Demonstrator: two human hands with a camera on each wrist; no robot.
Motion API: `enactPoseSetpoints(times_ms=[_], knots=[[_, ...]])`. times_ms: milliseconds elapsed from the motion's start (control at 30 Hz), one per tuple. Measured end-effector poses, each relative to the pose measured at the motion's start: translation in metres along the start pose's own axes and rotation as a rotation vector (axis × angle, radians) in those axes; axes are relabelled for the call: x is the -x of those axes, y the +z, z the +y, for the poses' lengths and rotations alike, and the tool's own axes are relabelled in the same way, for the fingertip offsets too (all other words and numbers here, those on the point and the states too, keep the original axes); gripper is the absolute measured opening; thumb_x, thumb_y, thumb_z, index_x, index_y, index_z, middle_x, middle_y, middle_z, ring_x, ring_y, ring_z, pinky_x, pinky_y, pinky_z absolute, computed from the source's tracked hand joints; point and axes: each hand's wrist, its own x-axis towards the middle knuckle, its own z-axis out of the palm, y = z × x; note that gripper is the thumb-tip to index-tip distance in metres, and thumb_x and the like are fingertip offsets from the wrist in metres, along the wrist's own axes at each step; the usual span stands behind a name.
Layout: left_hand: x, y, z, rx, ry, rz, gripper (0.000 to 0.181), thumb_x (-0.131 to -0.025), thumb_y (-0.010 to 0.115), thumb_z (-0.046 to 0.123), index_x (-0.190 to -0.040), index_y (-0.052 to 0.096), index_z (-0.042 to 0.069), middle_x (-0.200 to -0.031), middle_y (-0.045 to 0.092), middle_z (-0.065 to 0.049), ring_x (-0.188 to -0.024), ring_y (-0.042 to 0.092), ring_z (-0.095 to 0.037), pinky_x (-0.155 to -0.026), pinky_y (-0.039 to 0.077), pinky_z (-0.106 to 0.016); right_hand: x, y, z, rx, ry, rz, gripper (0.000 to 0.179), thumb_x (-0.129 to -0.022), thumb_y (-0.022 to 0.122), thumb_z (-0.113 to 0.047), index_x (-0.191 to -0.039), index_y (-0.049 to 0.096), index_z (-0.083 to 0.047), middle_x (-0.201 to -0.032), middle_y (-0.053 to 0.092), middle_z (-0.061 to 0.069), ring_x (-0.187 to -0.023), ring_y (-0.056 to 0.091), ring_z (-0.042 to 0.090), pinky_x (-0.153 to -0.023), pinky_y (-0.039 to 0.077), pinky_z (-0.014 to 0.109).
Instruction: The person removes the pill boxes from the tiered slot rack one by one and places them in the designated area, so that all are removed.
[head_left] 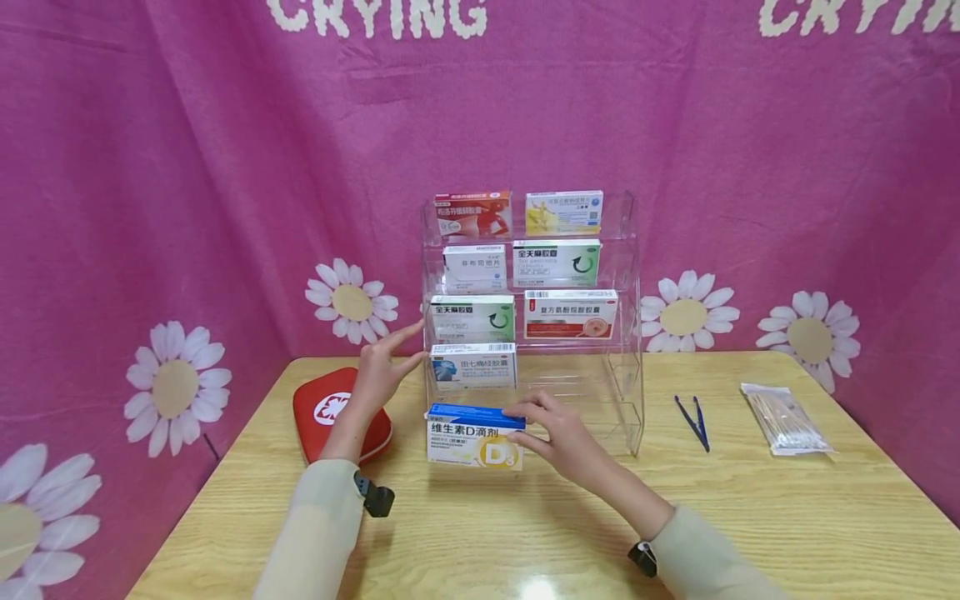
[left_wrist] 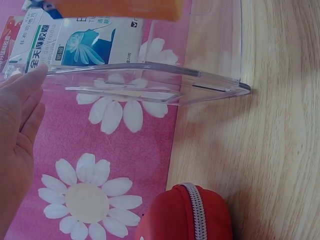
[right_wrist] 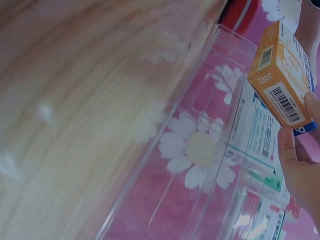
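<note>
A clear acrylic tiered rack (head_left: 632,408) stands on the table with medicine boxes in its tiers. My right hand (head_left: 566,437) pinches the right end of a vitamin D drops box (head_left: 468,446), white with a blue top, in front of the rack's lower left. Its orange underside and barcoded end show in the right wrist view, where thumb and fingers hold one corner. At the rack's left side, my left hand (head_left: 381,371) reaches with extended fingers, their tips right at the clear side panel. Nearest to them are a green-and-white capsule box (head_left: 471,320) and a white-and-blue box (head_left: 474,368) below it.
A red zippered pouch (head_left: 306,417) lies left of the rack, partly behind my left forearm. To the right lie blue tweezers (head_left: 697,427) and a pack of cotton swabs (head_left: 786,421). A red-and-white box (head_left: 570,317) sits in a right-hand tier. A pink flowered cloth (head_left: 225,167) hangs behind.
</note>
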Motion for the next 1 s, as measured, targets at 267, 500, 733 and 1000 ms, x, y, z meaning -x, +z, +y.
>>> enactPoseSetpoints(times_ms=[267,500,733,1000], knots=[[0.0,0.001,-0.002,0.002,0.019,0.021,0.049,-0.083,0.077,0.01,-0.13,0.064,0.008,-0.129,0.066,-0.014,-0.123,0.061,-0.031,-0.102,0.052,-0.043,-0.001,0.013,-0.011,-0.034,0.05,-0.095,0.026,-0.084,0.075,-0.015,-0.109,0.071,-0.008,-0.102,0.065,0.007,-0.089,0.062,0.016,-0.074,0.058,0.03],[0.0,0.0,0.0,-0.006,0.017,0.017,0.049,-0.083,0.076,0.011,-0.13,0.063,0.008,-0.129,0.066,-0.014,-0.123,0.061,-0.031,-0.102,0.052,-0.043,-0.004,0.024,-0.019,-0.04,0.051,-0.202,0.025,-0.086,0.073,-0.017,-0.109,0.071,-0.008,-0.103,0.065,0.007,-0.094,0.062,0.017,-0.08,0.058,0.026],[0.0,0.001,0.0,-0.006,-0.007,-0.001,0.05,-0.084,0.076,0.011,-0.132,0.062,0.01,-0.13,0.065,-0.014,-0.125,0.06,-0.031,-0.102,0.052,-0.043,-0.007,0.035,-0.026,-0.051,0.069,-0.288,0.023,-0.088,0.071,-0.019,-0.109,0.07,-0.008,-0.101,0.065,0.006,-0.091,0.061,0.016,-0.079,0.056,0.024],[0.0,0.001,-0.001,-0.016,0.006,0.014,0.049,-0.084,0.076,0.012,-0.131,0.063,0.009,-0.129,0.066,-0.014,-0.123,0.061,-0.031,-0.101,0.053,-0.042,-0.01,0.043,-0.031,-0.058,0.175,-0.393,0.024,-0.091,0.068,-0.02,-0.111,0.068,-0.008,-0.103,0.065,0.006,-0.092,0.064,0.017,-0.08,0.058,0.026]])
